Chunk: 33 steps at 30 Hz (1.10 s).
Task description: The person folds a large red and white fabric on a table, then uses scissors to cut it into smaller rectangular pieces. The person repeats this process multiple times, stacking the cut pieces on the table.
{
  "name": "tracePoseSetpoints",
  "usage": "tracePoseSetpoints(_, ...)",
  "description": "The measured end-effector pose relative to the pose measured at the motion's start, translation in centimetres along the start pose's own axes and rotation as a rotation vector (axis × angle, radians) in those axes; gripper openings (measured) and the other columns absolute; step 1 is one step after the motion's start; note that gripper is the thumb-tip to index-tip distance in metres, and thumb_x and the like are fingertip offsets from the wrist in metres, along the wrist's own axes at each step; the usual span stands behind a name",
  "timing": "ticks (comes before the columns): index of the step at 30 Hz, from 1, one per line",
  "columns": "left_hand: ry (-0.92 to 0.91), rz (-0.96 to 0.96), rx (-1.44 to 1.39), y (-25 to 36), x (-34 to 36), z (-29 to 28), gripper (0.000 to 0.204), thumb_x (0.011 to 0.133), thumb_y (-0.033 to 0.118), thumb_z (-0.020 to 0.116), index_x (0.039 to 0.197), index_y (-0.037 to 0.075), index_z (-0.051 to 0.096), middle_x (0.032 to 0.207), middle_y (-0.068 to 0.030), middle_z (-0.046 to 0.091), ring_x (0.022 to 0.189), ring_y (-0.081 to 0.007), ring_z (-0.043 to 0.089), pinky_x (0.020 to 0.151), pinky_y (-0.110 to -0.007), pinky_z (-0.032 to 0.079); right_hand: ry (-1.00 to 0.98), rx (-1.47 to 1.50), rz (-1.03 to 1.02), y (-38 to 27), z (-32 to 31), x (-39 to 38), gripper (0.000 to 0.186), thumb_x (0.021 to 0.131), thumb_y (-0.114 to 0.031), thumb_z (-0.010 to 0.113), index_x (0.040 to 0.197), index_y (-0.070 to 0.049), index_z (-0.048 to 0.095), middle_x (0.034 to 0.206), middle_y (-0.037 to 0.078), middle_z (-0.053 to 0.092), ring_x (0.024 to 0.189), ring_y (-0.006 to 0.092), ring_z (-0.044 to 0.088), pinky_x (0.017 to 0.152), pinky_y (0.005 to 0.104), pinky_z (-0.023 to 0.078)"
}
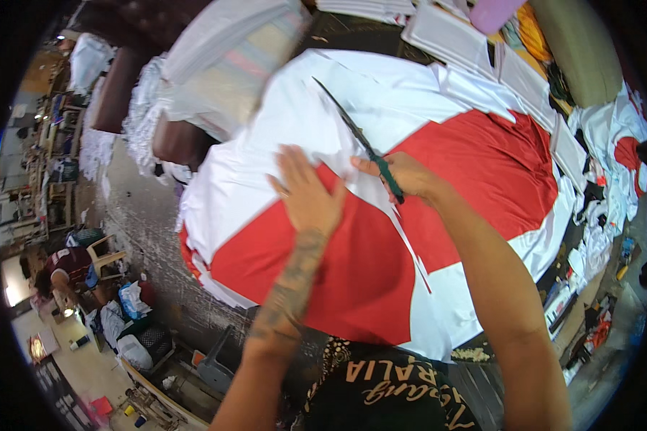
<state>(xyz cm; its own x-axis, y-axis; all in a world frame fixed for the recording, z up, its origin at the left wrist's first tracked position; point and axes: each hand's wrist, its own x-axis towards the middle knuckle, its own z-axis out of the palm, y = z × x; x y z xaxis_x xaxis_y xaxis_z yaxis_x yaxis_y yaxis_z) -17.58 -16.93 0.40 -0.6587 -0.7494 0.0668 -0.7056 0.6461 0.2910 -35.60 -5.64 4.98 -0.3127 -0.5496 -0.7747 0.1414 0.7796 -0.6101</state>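
Observation:
A large red-and-white cloth (338, 280) lies spread before me, smooth toward my body and gathered in folds at the right. My right hand (410, 177) is closed around the dark green handles of long-bladed scissors (351, 126). Their dark blades point away and to the left over white cloth, and I cannot tell whether they are parted. From near the handles a narrow slit runs back toward me between two red areas. Left of the scissors, my left hand (308, 194) rests palm down on the cloth, fingers spread and slightly blurred.
Beyond the cloth at the left stands a large plastic-wrapped bundle (226, 68). Folded white stacks (453, 39) line the far right side, near loose cloth scraps (589, 237). At the far left, a person (70, 266) bends beside a chair (106, 251) and a work table.

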Motion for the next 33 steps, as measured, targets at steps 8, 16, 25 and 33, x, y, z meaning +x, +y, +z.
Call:
tracePoseSetpoints(8, -0.338, 0.374, -0.192, -1.6, -25.1, -0.3, 0.03, 0.103, 0.016, 0.058, 0.125, -0.002, 0.068, 0.165, -0.0253, 0.043, 0.157, -0.0449, 0.032, 0.126, -0.071, 0.016, 0.11, -0.071, -0.541, 5.1, 3.1, -8.8, 0.048, 0.091, -0.05, 0.086, 0.082, -0.005, 0.074, 0.064, 0.002, 0.06, 0.059, 0.0121, 0.056, 0.056, 0.0331, 0.047)
tracePoseSetpoints(16, -0.203, 0.138, -0.281, 7.3, -4.6, 1.3, 0.071, 0.095, 0.039, 0.078, 0.148, 0.002, 0.05, 0.121, -0.0303, 0.072, 0.111, -0.0486, 0.07, 0.096, -0.055, 0.054, 1.111, -0.114, -0.007, 35.9, -2.1, -36.2, 0.047, 0.087, -0.04, 0.088, 0.091, -0.001, 0.064, 0.077, 0.015, 0.061, 0.073, 0.0298, 0.059, 0.069, 0.0447, 0.048)
tracePoseSetpoints(25, -0.769, 1.369, -0.39, 16.6, -33.5, 3.2, 0.02, 0.098, 0.013, 0.061, 0.115, 0.013, 0.072, 0.086, -0.0179, 0.073, 0.077, -0.0409, 0.074, 0.07, -0.055, 0.057, 1.406, -0.24, 0.349, 56.0, -3.5, -45.3, 0.049, 0.092, -0.025, 0.08, 0.128, 0.0, 0.059, 0.124, 0.025, 0.065, 0.118, 0.0423, 0.066, 0.098, 0.0517, 0.053)
tracePoseSetpoints(33, -0.805, 0.958, -0.43, 18.4, -34.5, 1.0, 0.03, 0.098, 0.015, 0.065, 0.122, -0.003, 0.062, 0.11, -0.0308, 0.073, 0.102, -0.0437, 0.074, 0.09, -0.052, 0.058, 0.593, -0.354, -0.293, 41.3, 10.4, -37.6, 0.109, 0.078, -0.025, 0.086, 0.17, -0.023, 0.027, 0.162, 0.028, 0.044, 0.11, 0.0504, 0.072, 0.098, 0.0537, 0.06)
